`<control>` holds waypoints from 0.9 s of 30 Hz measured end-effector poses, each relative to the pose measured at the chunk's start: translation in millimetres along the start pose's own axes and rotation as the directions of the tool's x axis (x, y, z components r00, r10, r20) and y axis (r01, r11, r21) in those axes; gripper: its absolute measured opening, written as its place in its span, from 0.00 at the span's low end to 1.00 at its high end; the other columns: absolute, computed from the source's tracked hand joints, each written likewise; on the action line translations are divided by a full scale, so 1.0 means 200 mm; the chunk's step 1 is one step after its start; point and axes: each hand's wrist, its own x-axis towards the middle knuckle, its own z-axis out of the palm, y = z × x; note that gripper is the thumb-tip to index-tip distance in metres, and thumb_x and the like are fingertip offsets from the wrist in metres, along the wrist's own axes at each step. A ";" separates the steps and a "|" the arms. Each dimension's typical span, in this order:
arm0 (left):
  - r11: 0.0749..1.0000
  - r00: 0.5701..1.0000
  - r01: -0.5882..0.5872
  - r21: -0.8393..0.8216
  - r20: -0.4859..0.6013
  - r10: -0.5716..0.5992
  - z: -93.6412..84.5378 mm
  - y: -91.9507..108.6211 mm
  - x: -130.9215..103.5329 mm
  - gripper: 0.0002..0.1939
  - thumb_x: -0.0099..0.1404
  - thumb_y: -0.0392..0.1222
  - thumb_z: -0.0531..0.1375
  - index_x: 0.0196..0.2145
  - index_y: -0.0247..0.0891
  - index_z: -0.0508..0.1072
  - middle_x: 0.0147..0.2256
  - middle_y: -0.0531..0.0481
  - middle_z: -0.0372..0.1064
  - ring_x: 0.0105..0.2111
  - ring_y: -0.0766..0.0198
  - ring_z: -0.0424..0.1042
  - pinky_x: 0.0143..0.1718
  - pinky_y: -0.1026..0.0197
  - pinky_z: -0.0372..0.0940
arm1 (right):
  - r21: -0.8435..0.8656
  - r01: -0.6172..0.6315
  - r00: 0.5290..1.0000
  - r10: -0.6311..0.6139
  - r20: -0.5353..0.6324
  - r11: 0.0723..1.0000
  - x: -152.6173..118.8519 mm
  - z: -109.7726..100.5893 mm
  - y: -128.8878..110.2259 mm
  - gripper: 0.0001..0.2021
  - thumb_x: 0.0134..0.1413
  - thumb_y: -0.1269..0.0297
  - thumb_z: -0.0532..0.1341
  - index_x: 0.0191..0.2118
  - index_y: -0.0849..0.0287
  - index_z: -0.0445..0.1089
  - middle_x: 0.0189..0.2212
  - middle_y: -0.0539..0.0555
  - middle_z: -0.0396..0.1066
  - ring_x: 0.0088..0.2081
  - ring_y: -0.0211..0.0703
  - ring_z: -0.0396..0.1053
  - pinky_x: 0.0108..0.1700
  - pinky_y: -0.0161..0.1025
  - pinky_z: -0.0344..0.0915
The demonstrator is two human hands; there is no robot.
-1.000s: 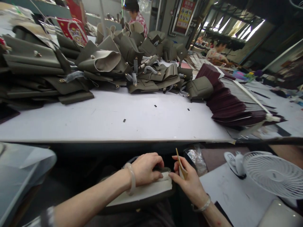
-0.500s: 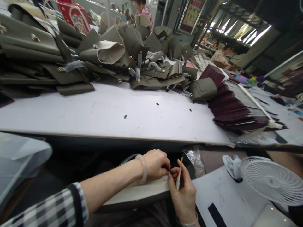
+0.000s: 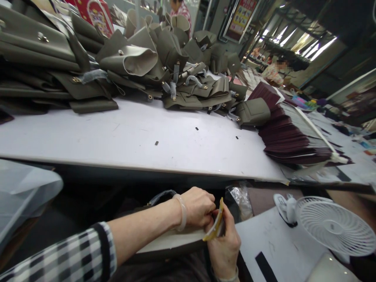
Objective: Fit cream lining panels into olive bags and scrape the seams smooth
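Head view: at 6 o'clock pale-lined piece point(image 3: 166, 240) is seen, left hand point(image 3: 196, 204) bunched over it, grip hidden; toward 5, yellow-edged strip point(image 3: 216, 226), pinched in right hand point(image 3: 225, 252), has been turned broadside, apparently being repositioned

matt olive leather-look bags point(image 3: 170, 47), smooth white tabletop point(image 3: 132, 133), white plastic fan point(image 3: 331, 225), glossy clear plastic wrap point(image 3: 241, 200)

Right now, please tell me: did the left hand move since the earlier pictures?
Yes. The left hand has moved to the right, closer to the white fan than a second ago.
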 end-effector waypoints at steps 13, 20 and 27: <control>0.986 0.996 0.074 -0.147 -0.037 -0.080 0.04 0.00 -0.03 0.08 0.57 0.35 0.57 0.32 0.40 0.76 0.34 0.51 0.73 0.34 0.60 0.73 0.32 0.60 0.66 | 0.145 -0.135 0.990 0.140 -0.024 0.980 -0.05 0.03 0.05 0.26 0.55 0.56 0.63 0.57 0.57 0.62 0.46 0.60 0.72 0.42 0.51 0.74 0.45 0.47 0.72; 0.999 0.999 -0.047 -0.012 -0.021 0.046 0.03 0.01 -0.04 0.03 0.61 0.38 0.59 0.30 0.39 0.72 0.34 0.50 0.71 0.33 0.60 0.70 0.31 0.60 0.64 | 0.039 0.106 0.993 -0.108 0.054 0.994 -0.01 -0.01 0.00 0.23 0.59 0.65 0.59 0.59 0.58 0.61 0.51 0.62 0.69 0.48 0.52 0.71 0.49 0.46 0.69; 0.974 0.992 -0.113 0.197 0.071 0.101 -0.04 0.10 -0.09 0.10 0.69 0.37 0.51 0.33 0.36 0.70 0.34 0.46 0.68 0.33 0.58 0.66 0.36 0.53 0.64 | 0.246 -0.146 0.977 0.100 0.189 0.958 0.04 -0.10 0.05 0.19 0.62 0.61 0.57 0.58 0.54 0.64 0.46 0.57 0.71 0.47 0.48 0.70 0.49 0.44 0.68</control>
